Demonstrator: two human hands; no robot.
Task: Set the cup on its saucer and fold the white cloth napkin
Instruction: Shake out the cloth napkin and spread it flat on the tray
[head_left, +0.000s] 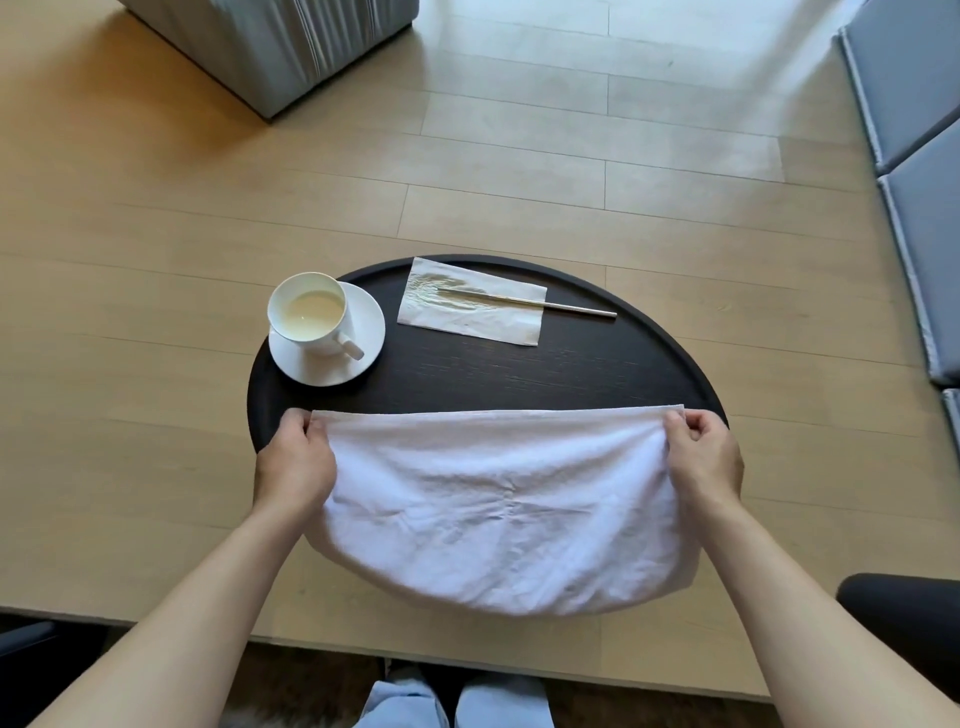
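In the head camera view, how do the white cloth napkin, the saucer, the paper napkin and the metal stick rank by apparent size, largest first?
1. white cloth napkin, though it lies nearest the camera
2. paper napkin and saucer: too alike to rank
3. metal stick, long but very thin

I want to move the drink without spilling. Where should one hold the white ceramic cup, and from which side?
Grip the white ceramic cup by its handle, coming from the near right, since the handle points that way. Lift straight up: it stands upright on the white round saucer and holds pale liquid.
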